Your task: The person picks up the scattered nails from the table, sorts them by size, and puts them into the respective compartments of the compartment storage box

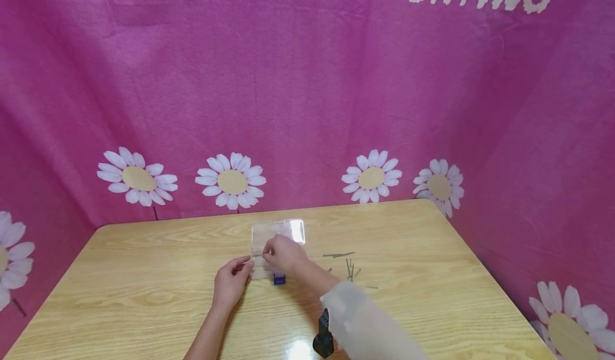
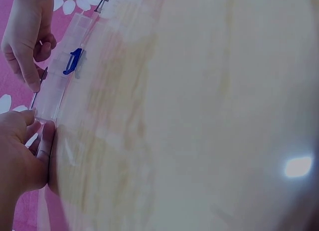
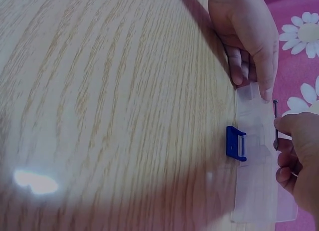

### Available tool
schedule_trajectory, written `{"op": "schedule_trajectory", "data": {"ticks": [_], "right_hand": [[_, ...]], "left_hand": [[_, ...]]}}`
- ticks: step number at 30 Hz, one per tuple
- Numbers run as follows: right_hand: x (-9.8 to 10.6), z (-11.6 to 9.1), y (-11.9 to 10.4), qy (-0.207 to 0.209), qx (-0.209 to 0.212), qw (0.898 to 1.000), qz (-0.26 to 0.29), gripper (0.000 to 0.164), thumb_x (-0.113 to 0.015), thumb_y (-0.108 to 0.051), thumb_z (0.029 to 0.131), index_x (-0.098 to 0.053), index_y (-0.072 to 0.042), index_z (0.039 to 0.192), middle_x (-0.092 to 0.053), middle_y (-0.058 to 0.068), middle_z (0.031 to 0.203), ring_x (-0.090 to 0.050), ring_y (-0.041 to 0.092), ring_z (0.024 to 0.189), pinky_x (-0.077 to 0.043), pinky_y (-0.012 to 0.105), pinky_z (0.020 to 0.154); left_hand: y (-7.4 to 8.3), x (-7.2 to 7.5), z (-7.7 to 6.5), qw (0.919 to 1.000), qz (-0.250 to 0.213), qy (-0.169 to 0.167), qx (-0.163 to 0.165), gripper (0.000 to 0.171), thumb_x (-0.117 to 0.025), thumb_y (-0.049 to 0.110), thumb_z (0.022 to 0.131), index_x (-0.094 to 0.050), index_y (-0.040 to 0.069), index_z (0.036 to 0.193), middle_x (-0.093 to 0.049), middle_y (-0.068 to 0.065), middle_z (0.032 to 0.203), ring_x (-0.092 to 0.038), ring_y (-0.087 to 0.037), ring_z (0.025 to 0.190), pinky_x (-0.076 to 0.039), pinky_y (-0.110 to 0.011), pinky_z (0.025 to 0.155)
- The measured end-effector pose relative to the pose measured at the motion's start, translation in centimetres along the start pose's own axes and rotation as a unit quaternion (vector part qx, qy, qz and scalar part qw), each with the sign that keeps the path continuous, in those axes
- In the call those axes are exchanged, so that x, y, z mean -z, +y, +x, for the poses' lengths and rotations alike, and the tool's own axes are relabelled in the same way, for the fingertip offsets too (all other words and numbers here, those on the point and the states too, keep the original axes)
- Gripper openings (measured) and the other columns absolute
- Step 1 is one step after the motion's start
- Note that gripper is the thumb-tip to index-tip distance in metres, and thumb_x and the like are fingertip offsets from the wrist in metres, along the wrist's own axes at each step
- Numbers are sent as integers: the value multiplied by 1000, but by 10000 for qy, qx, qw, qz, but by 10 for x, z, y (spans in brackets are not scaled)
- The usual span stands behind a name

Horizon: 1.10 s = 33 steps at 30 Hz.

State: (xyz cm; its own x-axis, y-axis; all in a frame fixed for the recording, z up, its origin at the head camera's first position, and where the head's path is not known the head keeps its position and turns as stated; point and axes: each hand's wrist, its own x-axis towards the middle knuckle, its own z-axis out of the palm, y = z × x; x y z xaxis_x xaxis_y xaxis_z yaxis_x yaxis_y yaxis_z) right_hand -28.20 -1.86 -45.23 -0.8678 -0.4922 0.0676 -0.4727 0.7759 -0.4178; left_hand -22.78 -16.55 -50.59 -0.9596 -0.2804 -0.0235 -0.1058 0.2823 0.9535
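Two hands: both at the clear box, toward the far side of the table.
Right hand [image 1: 284, 253]: narrowed to a pinch, gripping a single nail between thumb and fingertips.
Nail [image 3: 275, 110]: slim, dark metal, head end pointing toward the left hand; poised at the clear box, close to the left fingertips; whether touching plastic, cannot tell.
Left hand [image 1: 231, 285]: thumb and fingers closed about the near-left end of the clear box, holding by the corner.
Clear box [image 3: 254, 191]: see-through plastic, lid [image 1: 276, 231] opened away from the person, base flat on the wood.
Blue latch [image 3: 234, 143]: on the front wall of the box, facing the person.
Loose nails [image 1: 349, 270]: scattered to the right of the box, lying at mixed angles, some crossing or nearly so.
Table [image 1: 144, 274]: pale wood grain, bright glare near the front.
Right arm: pale sleeve [image 1: 372, 322], black device [image 1: 323, 334] at the wrist.
Backdrop [image 1: 288, 82]: pink cloth, white daisies, white lettering reading "CRYING" at upper right.
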Motion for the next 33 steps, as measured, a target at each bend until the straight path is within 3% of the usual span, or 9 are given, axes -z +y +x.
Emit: {"op": "schedule_trajectory", "data": {"ticks": [22,33], "right_hand": [[-9,1,0,75,147,9998,-109,14,-61,-21,88,-72,-12,90,-60,-3,78,-50,6,69,-44,18,62],[-8,0,5,267,-79,9996,60,19,-60,-29,89,-71,-16,97,-62,0,91,-58,11,83,-50,22,71]], "left_hand": [[0,-1,0,10000,39,-17,-23,30,-61,15,90,-64,-3,114,-67,-13,88,-57,-6,64,-50,-16,58],[0,-1,0,9999,114,-18,2,31,-61,18,91,-64,-1,114,-67,-12,87,-57,-6,65,-50,-16,58]]}}
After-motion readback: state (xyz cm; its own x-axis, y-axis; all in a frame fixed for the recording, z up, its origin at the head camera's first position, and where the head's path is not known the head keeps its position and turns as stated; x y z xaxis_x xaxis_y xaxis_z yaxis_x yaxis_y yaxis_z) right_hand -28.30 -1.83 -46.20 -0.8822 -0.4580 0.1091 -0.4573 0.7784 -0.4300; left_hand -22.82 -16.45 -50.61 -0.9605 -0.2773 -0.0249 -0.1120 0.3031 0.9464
